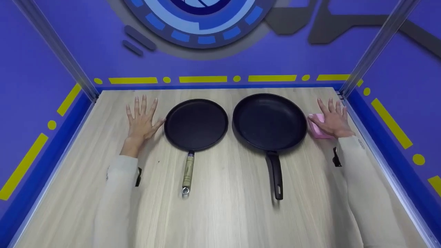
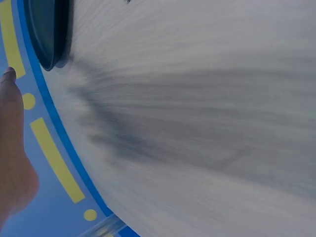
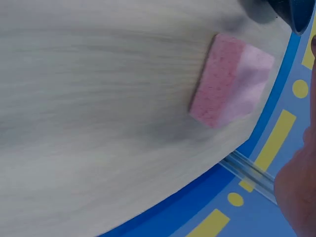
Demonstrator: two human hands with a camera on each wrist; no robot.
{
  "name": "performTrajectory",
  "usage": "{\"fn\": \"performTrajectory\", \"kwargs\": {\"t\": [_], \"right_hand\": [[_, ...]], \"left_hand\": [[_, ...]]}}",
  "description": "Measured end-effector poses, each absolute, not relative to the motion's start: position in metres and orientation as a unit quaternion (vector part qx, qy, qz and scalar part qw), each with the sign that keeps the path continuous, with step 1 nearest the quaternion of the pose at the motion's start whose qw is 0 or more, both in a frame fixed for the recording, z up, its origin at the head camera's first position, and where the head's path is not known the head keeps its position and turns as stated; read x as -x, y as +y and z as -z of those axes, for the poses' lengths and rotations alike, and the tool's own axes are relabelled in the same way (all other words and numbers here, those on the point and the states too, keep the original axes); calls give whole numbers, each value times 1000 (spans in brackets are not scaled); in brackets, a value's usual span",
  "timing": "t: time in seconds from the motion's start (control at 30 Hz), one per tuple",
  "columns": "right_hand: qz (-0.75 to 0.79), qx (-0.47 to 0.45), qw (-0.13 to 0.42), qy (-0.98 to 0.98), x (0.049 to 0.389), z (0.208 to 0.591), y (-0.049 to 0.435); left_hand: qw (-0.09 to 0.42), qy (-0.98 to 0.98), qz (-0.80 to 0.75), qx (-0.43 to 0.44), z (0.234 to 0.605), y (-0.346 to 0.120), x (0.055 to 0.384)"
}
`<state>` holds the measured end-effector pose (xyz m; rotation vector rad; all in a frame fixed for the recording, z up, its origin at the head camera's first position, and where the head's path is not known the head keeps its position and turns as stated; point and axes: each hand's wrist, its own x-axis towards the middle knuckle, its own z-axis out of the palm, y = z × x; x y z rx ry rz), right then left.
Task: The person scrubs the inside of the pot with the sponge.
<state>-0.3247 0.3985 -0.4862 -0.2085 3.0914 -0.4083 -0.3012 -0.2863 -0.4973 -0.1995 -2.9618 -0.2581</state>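
My left hand [image 1: 141, 120] is spread flat with straight fingers, its thumb tip right at the rim of a flat black griddle pan [image 1: 196, 124]. That pan has a greenish handle [image 1: 188, 170] with a metal ring at its end, pointing toward me. Beside it on the right lies a deeper black frying pan [image 1: 269, 122] with a black handle [image 1: 275, 175]. My right hand [image 1: 333, 120], fingers likewise straight and apart, hovers over a pink sponge [image 1: 317, 129] and partly hides it from above. The right wrist view shows the whole sponge [image 3: 231, 81] on the table.
Both pans lie on a pale wood-grain table [image 1: 220, 213]. A blue back wall [image 1: 213, 65] with yellow marks rises behind it, and side walls [image 1: 396, 103] stand left and right. Metal posts [image 1: 375, 44] fill the two rear corners.
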Motion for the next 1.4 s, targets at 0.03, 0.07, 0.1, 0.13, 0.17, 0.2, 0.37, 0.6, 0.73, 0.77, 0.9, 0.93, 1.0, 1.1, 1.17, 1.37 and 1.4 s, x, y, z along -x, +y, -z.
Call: {"fn": "performTrajectory", "kwargs": {"t": [0.03, 0.07, 0.1, 0.13, 0.17, 0.2, 0.37, 0.6, 0.73, 0.77, 0.9, 0.93, 1.0, 1.1, 1.17, 1.37, 1.4], "right_hand": [[137, 70, 12, 988, 324, 489, 400], [143, 72, 15, 987, 324, 490, 401], [145, 74, 18, 986, 323, 492, 402], [147, 76, 19, 986, 322, 494, 403], [146, 78, 21, 986, 322, 495, 405], [146, 78, 24, 986, 320, 496, 405], [145, 76, 34, 986, 317, 501, 408], [180, 48, 59, 981, 312, 504, 409], [207, 24, 67, 976, 312, 504, 410], [215, 20, 65, 974, 311, 505, 411], [260, 0, 55, 964, 306, 512, 417], [273, -1, 49, 961, 305, 513, 418], [295, -5, 41, 955, 303, 515, 419], [320, -18, 37, 947, 301, 517, 419], [326, -27, 41, 944, 301, 517, 418], [322, -39, 56, 944, 302, 516, 418], [320, -40, 55, 945, 302, 517, 417]], "left_hand": [[75, -990, 95, 71, 496, -285, 298], [69, -989, 103, 78, 495, -284, 295], [65, -988, 114, 86, 493, -282, 291], [63, -986, 123, 95, 492, -281, 288], [62, -985, 125, 105, 491, -279, 284], [64, -983, 128, 115, 491, -277, 279], [91, -974, 136, 156, 492, -267, 257], [100, -955, 192, 204, 506, -249, 224], [102, -943, 228, 222, 512, -239, 203], [105, -939, 234, 227, 514, -236, 199], [125, -921, 268, 251, 521, -222, 189], [123, -918, 281, 252, 522, -219, 187], [106, -912, 308, 251, 522, -213, 183], [48, -908, 336, 246, 519, -207, 177], [13, -909, 337, 246, 518, -205, 175], [-53, -907, 347, 232, 519, -200, 170], [-61, -906, 350, 229, 519, -199, 169]]}}
